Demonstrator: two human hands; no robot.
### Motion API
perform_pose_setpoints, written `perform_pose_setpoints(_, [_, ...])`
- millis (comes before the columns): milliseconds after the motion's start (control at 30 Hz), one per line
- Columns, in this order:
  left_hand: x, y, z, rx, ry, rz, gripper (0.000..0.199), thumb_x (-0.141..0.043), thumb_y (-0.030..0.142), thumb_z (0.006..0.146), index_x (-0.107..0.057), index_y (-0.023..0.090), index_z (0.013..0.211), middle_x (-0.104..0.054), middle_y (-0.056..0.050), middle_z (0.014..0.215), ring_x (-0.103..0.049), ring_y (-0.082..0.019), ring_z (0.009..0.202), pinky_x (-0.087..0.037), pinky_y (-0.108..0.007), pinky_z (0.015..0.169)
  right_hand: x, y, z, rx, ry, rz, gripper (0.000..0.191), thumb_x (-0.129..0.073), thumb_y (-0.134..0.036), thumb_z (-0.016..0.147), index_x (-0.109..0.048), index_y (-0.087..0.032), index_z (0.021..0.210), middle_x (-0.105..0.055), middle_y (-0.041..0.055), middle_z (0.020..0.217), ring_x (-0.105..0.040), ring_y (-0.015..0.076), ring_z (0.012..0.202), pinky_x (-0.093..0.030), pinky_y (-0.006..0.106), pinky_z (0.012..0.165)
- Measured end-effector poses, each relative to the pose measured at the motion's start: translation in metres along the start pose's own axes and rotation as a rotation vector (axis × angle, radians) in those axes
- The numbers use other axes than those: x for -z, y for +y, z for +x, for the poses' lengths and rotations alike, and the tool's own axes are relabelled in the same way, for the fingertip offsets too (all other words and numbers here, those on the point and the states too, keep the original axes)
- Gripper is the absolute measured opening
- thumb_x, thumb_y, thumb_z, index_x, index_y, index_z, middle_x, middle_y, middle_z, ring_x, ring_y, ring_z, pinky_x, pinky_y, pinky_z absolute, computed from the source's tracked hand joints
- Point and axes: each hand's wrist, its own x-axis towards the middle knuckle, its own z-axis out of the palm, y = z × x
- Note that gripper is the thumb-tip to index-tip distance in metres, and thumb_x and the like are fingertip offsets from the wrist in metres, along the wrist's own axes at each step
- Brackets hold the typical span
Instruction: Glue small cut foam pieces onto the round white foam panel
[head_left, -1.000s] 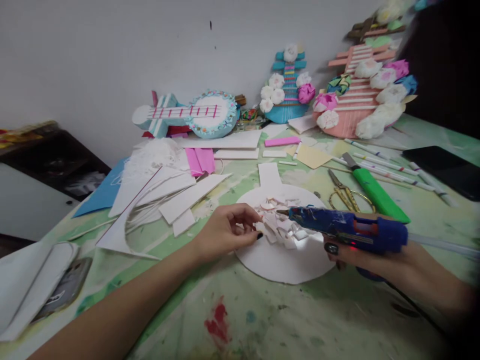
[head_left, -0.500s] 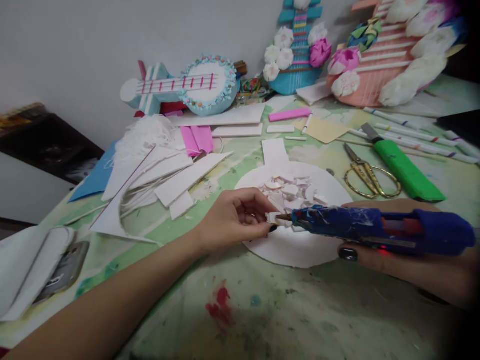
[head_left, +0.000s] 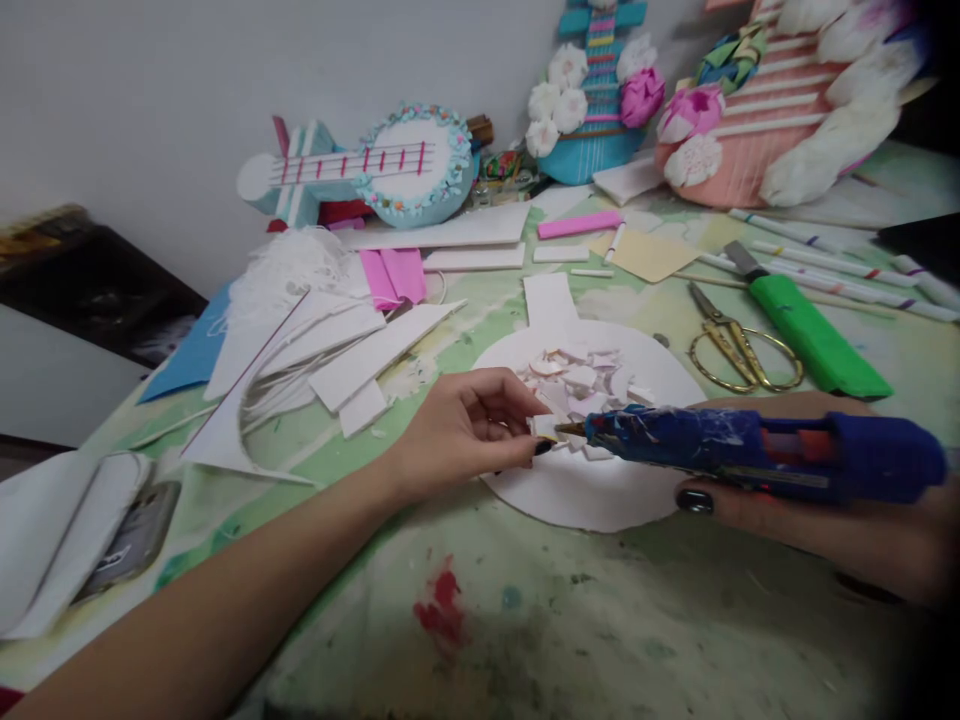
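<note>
My left hand (head_left: 469, 430) pinches a small white piece (head_left: 546, 428) between thumb and fingertips, over the left side of a round white board (head_left: 600, 500). My right hand (head_left: 817, 530) is wrapped round a blue glue gun (head_left: 705, 445), which lies level and points left. Its nozzle tip is at the small white piece; whether they touch is hard to tell. Small white and pinkish scraps (head_left: 581, 378) are heaped on the board behind the glue gun. A straight white strip (head_left: 550, 300) extends from the board's far edge.
Gold-handled scissors (head_left: 731, 345) and a green cutter (head_left: 817, 335) lie right of the board. White foam offcuts (head_left: 375, 360) and string (head_left: 289, 270) are at left, near a phone (head_left: 135, 540). Decorated instrument models (head_left: 420, 165) stand along the wall, with markers (head_left: 840, 285) at right.
The glue gun has shifted very slightly, and my left hand has moved up a little with the white piece. Both hands keep their grips.
</note>
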Motion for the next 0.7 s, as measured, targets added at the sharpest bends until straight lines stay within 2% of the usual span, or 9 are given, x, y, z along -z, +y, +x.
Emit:
perform_pose_setpoints(67, [0.001,0.0,0.0,-0.007,0.031,0.041,0.016,-0.068,0.013,0.065,-0.062,0.011,0.08,-0.062,-0.001,0.068,-0.056,-0.006,0.055,-0.047,-0.014,0.049,0.001,-0.004,0.003,0.08,-0.106,-0.026,0.018,-0.071,-0.041,0.065,-0.066,-0.032,0.079,-0.067,-0.0029,0.07,-0.061,0.0186,0.055,-0.047,0.026,0.038])
perform_pose_setpoints(100, [0.002,0.0,0.0,-0.02,0.054,0.082,0.016,-0.067,0.013,0.066,-0.062,0.011,0.08,-0.062,-0.001,0.067,-0.055,-0.005,0.054,-0.045,-0.014,0.048,0.001,-0.005,0.003,0.1,-0.125,-0.059,0.017,-0.068,-0.043,0.068,-0.066,-0.032,0.08,-0.067,-0.0025,0.071,-0.061,0.019,0.057,-0.048,0.026,0.039])
perform_pose_setpoints(167, [0.005,0.0,0.0,-0.078,0.097,0.215,0.015,-0.065,0.011,0.066,-0.062,0.011,0.081,-0.061,0.0,0.066,-0.053,-0.005,0.053,-0.043,-0.014,0.047,0.001,-0.005,0.002,0.055,-0.038,-0.105,0.025,-0.07,-0.047,0.064,-0.065,-0.032,0.084,-0.069,-0.0018,0.076,-0.064,0.0217,0.064,-0.052,0.029,0.045])
perform_pose_setpoints(267, [0.008,0.001,-0.002,-0.226,0.108,0.481,0.014,-0.062,0.009,0.067,-0.063,0.012,0.081,-0.06,0.0,0.064,-0.052,-0.006,0.053,-0.042,-0.015,0.048,0.0,-0.004,-0.001,-0.106,0.213,-0.096,0.042,-0.075,-0.053,0.052,-0.065,-0.031,0.087,-0.069,-0.0005,0.083,-0.066,0.0259,0.073,-0.056,0.035,0.058])
perform_pose_setpoints(300, [0.009,0.001,-0.003,-0.282,0.102,0.571,0.014,-0.06,0.008,0.068,-0.063,0.012,0.081,-0.06,0.001,0.063,-0.052,-0.006,0.052,-0.042,-0.016,0.048,0.001,-0.004,-0.001,-0.136,0.227,-0.051,0.041,-0.075,-0.053,0.051,-0.066,-0.031,0.085,-0.069,-0.0003,0.083,-0.065,0.0261,0.072,-0.057,0.036,0.059])
perform_pose_setpoints(433, [0.004,0.001,-0.008,-0.496,0.051,0.918,0.015,-0.051,0.007,0.076,-0.062,0.013,0.085,-0.06,-0.001,0.068,-0.053,-0.009,0.058,-0.045,-0.02,0.057,0.006,-0.015,0.005,-0.176,0.06,0.184,0.026,-0.074,-0.045,0.059,-0.07,-0.03,0.079,-0.07,-0.0002,0.072,-0.061,0.0212,0.057,-0.054,0.032,0.048])
perform_pose_setpoints(500, [0.0,0.0,-0.011,-0.55,0.024,1.037,0.018,-0.046,0.008,0.081,-0.06,0.014,0.09,-0.061,-0.004,0.076,-0.056,-0.011,0.066,-0.047,-0.023,0.062,0.009,-0.022,0.007,-0.196,0.088,0.214,0.021,-0.075,-0.041,0.059,-0.071,-0.028,0.075,-0.069,-0.0002,0.069,-0.055,0.0171,0.047,-0.051,0.029,0.041])
perform_pose_setpoints(600, [-0.006,-0.001,-0.013,-0.561,-0.005,1.119,0.02,-0.041,0.011,0.086,-0.058,0.014,0.096,-0.061,-0.008,0.086,-0.058,-0.014,0.076,-0.05,-0.026,0.067,0.011,-0.027,0.009,-0.181,0.129,0.201,0.015,-0.074,-0.04,0.059,-0.069,-0.028,0.066,-0.063,-0.0018,0.056,-0.045,0.0125,0.038,-0.041,0.024,0.031])
perform_pose_setpoints(700, [-0.01,-0.001,-0.014,-0.562,-0.031,1.165,0.021,-0.039,0.012,0.088,-0.056,0.014,0.1,-0.061,-0.01,0.092,-0.06,-0.016,0.081,-0.052,-0.028,0.069,0.011,-0.03,0.01,-0.135,0.151,0.175,0.015,-0.072,-0.043,0.059,-0.067,-0.028,0.061,-0.057,-0.0026,0.048,-0.043,0.0132,0.037,-0.034,0.024,0.028])
